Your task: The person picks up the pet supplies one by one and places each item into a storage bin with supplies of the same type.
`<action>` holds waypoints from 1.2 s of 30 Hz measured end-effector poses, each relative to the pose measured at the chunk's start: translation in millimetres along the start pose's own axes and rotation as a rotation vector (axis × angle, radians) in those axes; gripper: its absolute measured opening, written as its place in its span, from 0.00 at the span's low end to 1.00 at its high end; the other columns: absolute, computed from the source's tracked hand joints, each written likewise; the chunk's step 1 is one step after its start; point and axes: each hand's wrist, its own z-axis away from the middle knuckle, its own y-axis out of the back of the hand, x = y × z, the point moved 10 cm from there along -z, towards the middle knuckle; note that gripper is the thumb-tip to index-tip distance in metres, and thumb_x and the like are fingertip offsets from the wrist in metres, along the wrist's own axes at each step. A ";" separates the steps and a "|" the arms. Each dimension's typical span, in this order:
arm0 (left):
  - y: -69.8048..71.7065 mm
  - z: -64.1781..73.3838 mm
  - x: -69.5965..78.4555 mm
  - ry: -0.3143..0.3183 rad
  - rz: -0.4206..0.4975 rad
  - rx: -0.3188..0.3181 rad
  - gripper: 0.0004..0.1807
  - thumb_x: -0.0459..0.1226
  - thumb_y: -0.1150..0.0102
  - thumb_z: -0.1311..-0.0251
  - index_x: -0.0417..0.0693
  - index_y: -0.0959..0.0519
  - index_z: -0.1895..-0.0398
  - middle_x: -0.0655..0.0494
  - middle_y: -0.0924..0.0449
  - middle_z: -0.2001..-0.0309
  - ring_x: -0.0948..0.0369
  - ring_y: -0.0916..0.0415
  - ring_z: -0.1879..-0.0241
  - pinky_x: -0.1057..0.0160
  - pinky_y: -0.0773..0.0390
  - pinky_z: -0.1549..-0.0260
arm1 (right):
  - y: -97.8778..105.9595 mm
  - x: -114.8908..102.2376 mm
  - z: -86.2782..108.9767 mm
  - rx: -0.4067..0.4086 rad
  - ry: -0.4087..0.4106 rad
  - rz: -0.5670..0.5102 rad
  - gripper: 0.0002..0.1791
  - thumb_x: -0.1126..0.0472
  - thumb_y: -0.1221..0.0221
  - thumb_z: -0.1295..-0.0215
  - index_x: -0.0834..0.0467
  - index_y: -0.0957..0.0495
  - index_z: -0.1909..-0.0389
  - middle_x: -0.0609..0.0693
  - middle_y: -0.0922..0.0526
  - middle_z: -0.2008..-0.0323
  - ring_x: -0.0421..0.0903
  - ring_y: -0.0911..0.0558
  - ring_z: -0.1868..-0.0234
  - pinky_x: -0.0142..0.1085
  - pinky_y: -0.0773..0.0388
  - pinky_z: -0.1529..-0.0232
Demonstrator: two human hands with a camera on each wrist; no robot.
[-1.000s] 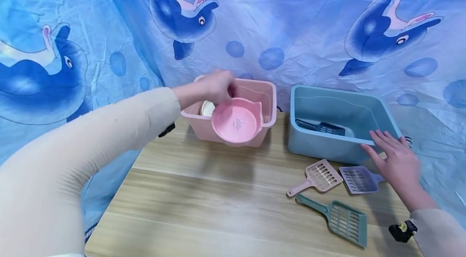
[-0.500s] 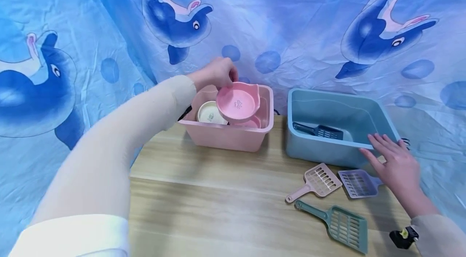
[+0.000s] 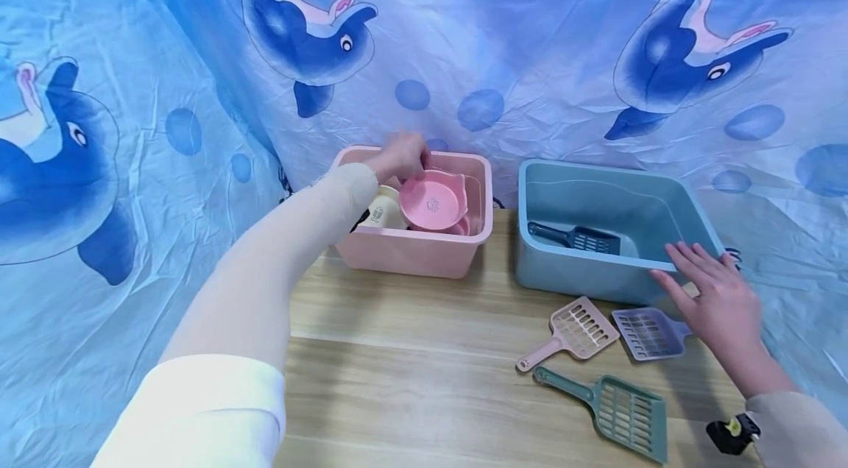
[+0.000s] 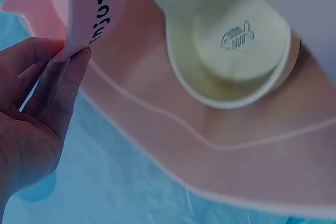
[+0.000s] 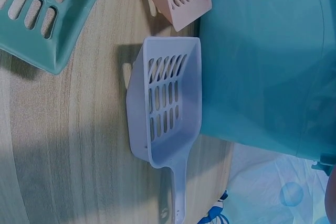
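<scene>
here the left hand (image 3: 400,155) pinches the pink bowl (image 3: 433,201); right hand (image 3: 718,299) fingers spread.

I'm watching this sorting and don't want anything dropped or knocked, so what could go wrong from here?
1. The left hand pinches the pink bowl by its rim only, tilted over the pink bin; it might slip and knock the cream bowl beneath.
2. The right hand rests open on the blue bin rim, close above the lavender scoop; drawing back could sweep it into the beige scoop.
</scene>
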 end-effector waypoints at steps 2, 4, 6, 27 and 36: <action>-9.0 -4.5 -1.4 -0.002 -0.014 -0.001 0.09 0.22 0.35 0.46 0.41 0.12 0.65 0.48 0.14 0.63 0.56 0.19 0.69 0.63 0.15 0.69 | 0.5 -0.7 -0.3 0.004 0.001 0.003 0.40 0.29 0.43 0.27 0.56 0.20 0.30 0.63 0.17 0.37 0.70 0.18 0.37 0.51 0.47 0.17; -15.8 -8.0 -1.5 -0.016 -0.043 0.013 0.09 0.23 0.35 0.46 0.42 0.12 0.66 0.49 0.14 0.64 0.55 0.20 0.65 0.62 0.17 0.67 | 0.7 -1.8 -0.5 0.010 0.004 0.004 0.41 0.28 0.44 0.27 0.55 0.20 0.30 0.63 0.17 0.37 0.70 0.18 0.37 0.51 0.46 0.17; -22.1 -10.2 -2.6 -0.018 -0.051 0.016 0.09 0.23 0.35 0.47 0.42 0.12 0.66 0.49 0.14 0.64 0.54 0.21 0.61 0.61 0.18 0.64 | -0.1 -2.6 -1.0 0.010 0.006 0.006 0.40 0.28 0.44 0.27 0.55 0.20 0.30 0.63 0.17 0.37 0.70 0.18 0.37 0.51 0.46 0.17; -48.7 -12.9 -24.1 0.099 0.196 -0.139 0.20 0.28 0.36 0.35 0.40 0.16 0.39 0.47 0.16 0.44 0.54 0.20 0.57 0.58 0.13 0.61 | 0.7 -2.8 -0.7 0.019 0.006 0.013 0.42 0.27 0.47 0.25 0.58 0.19 0.32 0.65 0.17 0.38 0.70 0.19 0.37 0.53 0.46 0.17; -29.0 -0.6 -25.6 0.131 0.177 -0.157 0.28 0.38 0.31 0.32 0.43 0.21 0.30 0.46 0.19 0.36 0.52 0.21 0.42 0.47 0.12 0.47 | 0.9 -3.1 -2.7 0.013 0.002 0.012 0.35 0.37 0.36 0.28 0.58 0.19 0.31 0.64 0.17 0.38 0.70 0.19 0.37 0.53 0.46 0.17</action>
